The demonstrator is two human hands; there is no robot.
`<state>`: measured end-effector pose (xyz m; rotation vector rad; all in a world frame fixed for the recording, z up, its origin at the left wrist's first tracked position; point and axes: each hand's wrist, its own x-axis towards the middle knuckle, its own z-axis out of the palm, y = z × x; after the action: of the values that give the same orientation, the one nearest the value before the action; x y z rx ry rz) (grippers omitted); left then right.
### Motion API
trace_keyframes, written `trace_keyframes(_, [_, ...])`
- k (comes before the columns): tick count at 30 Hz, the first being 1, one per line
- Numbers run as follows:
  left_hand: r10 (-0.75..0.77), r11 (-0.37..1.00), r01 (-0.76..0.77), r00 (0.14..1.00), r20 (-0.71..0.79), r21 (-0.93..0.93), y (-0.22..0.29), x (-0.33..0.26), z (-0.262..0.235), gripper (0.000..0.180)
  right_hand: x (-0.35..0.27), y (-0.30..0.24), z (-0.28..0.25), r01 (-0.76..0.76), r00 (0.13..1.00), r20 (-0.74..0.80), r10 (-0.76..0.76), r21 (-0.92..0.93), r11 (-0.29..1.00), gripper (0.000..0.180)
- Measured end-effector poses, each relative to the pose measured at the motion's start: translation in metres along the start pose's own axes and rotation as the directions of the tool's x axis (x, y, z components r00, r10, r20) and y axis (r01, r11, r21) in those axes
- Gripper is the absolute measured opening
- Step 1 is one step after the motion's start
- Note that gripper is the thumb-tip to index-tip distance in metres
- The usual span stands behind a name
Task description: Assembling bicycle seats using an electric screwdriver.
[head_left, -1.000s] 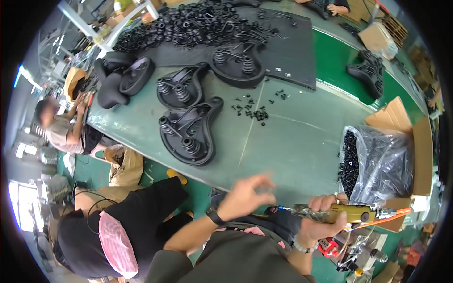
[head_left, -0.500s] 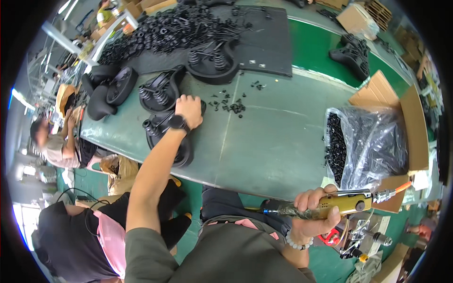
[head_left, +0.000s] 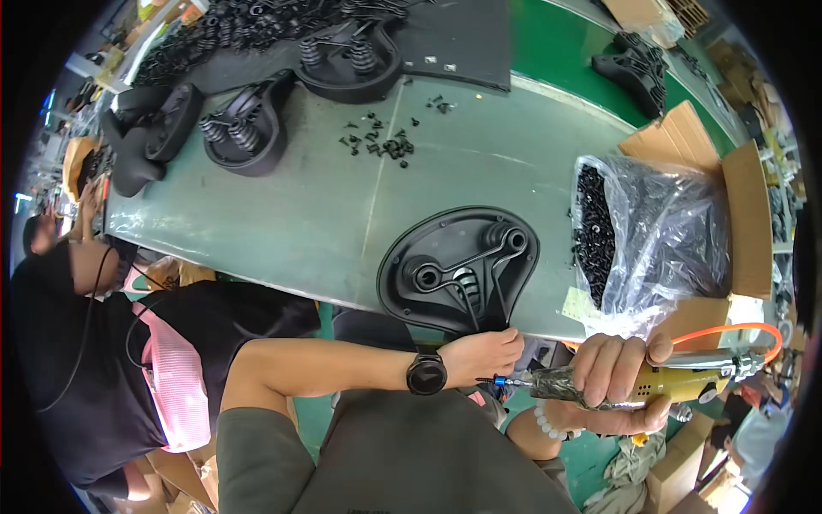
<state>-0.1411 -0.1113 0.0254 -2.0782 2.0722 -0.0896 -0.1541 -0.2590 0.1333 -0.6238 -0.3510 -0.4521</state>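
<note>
A black bicycle saddle (head_left: 419, 295) lies underside up at the table's near edge, its springs and metal rails showing and its narrow nose toward me. My left hand (head_left: 481, 356) is closed at that nose; the fingertips are partly hidden. In my right hand (head_left: 618, 381) is a yellow power screwdriver (head_left: 685, 385), fingers wrapped round its body. Its bit points left, close beside my left hand and below the saddle nose. An orange hose curves from the tool's rear.
Loose black screws (head_left: 390, 146) lie mid-table. An open cardboard box (head_left: 749, 227) on the right holds a plastic bag of small black parts. More saddles (head_left: 248, 128) and a heap of springs (head_left: 231, 38) lie at the back left. A co-worker in black (head_left: 94, 360) sits at left.
My left hand has brought a saddle from the left to the table edge before me, turning its nose toward me. The screwdriver has moved slightly, its bit now beside my left hand.
</note>
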Motion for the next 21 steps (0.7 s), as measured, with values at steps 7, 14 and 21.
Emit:
trace_keyframes(7, [-0.286, 0.854, 0.005, 0.840, -0.462, -0.521, -0.006, -0.038, -0.009, 0.026, -0.006, 0.005, 0.003, 0.120, 0.990, -0.053, -0.133, -0.194, 0.974, 0.059])
trace_keyframes(14, [-0.937, 0.345, 0.272, 0.051, -0.345, -0.898, -0.036, -0.101, 0.027, 0.062, 0.010, 0.042, 0.019, 0.166, 0.948, 0.310, -0.064, -0.314, 0.935, 0.086])
trace_keyframes(21, [-0.940, 0.234, 0.198, 0.297, -0.169, -0.952, -0.042, -0.108, 0.047, 0.064, 0.012, 0.090, 0.021, 0.170, 0.881, 0.470, 0.051, -0.416, 0.893, 0.091])
